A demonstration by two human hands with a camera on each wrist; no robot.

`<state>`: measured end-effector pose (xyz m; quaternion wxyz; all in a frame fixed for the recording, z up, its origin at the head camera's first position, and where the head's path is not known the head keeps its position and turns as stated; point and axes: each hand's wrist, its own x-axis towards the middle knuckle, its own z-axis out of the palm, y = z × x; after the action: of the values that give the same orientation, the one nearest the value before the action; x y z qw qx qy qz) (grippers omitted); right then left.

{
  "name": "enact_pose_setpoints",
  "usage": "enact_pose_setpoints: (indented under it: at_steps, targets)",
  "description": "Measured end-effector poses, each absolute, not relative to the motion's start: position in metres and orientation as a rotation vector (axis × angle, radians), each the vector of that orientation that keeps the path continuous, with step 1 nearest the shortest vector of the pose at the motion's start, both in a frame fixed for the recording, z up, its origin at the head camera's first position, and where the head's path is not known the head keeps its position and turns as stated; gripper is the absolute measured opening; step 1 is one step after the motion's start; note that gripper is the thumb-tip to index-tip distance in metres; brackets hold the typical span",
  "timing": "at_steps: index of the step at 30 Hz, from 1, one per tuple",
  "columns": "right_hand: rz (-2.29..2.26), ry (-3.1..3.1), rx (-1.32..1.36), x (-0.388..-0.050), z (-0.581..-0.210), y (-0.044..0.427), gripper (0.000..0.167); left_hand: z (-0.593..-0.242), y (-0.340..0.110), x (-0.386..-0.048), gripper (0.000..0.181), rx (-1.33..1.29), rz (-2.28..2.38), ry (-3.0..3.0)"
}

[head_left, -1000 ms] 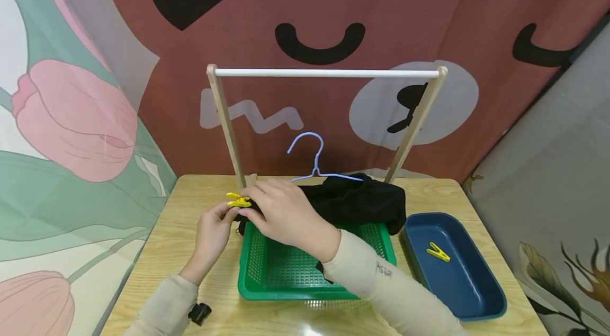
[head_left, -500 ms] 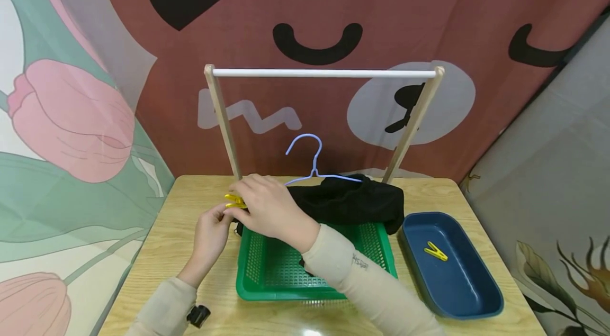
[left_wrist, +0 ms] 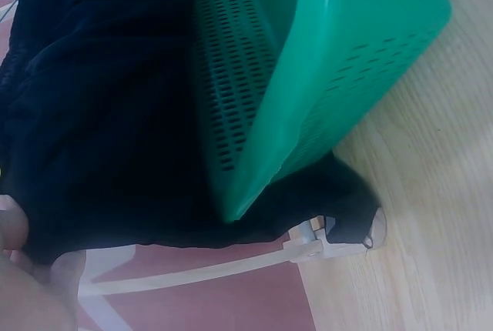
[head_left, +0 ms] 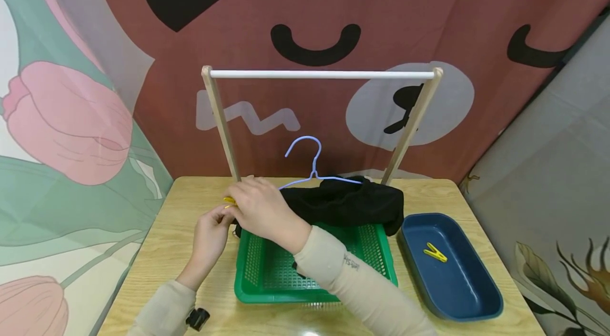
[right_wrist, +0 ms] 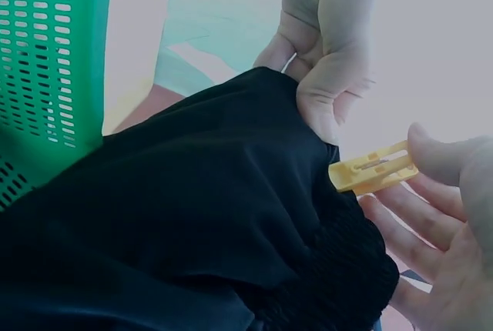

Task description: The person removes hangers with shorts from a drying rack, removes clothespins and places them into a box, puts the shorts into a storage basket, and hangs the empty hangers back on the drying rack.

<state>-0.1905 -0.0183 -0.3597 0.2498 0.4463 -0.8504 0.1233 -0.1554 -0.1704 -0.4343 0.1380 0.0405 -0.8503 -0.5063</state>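
A black garment with a gathered elastic band lies over the back of the green basket. My left hand pinches its left corner between thumb and finger. In the right wrist view, a yellow clothespin sits with its tip at the edge of that cloth. The thumb of my right hand presses the clothespin's handle end, with fingers behind it. From the head view most of this clothespin is hidden behind my right hand. A light purple hanger stands with its hook up at the garment's upper edge.
Behind the basket rises a wooden rack with a white rod. To the right, a blue tray holds another yellow clothespin. Everything stands on a wood-grain table against a printed curtain.
My right hand has shifted slightly left at the garment's corner and now covers more of the clothespin. My left hand keeps its pinch in nearly the same place.
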Motion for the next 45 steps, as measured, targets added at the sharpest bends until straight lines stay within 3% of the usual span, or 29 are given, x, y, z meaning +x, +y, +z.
enact_pose_setpoints:
  at_steps: [20, 35, 45]
  targets:
    - [0.446, -2.162, 1.278, -0.184, -0.359, -0.020, 0.019, -0.435, -0.170, -0.155, 0.026, 0.144, -1.497, -2.474]
    - [0.482, -2.111, 1.264, -0.169, -0.353, -0.010, 0.016, -0.439, -0.171, -0.156, 0.013, 0.179, -1.493, -2.454]
    - [0.454, -2.186, 1.303, -0.158, -0.352, 0.003, 0.020, -0.440, -0.171, -0.155, 0.018, 0.150, -1.452, -2.464]
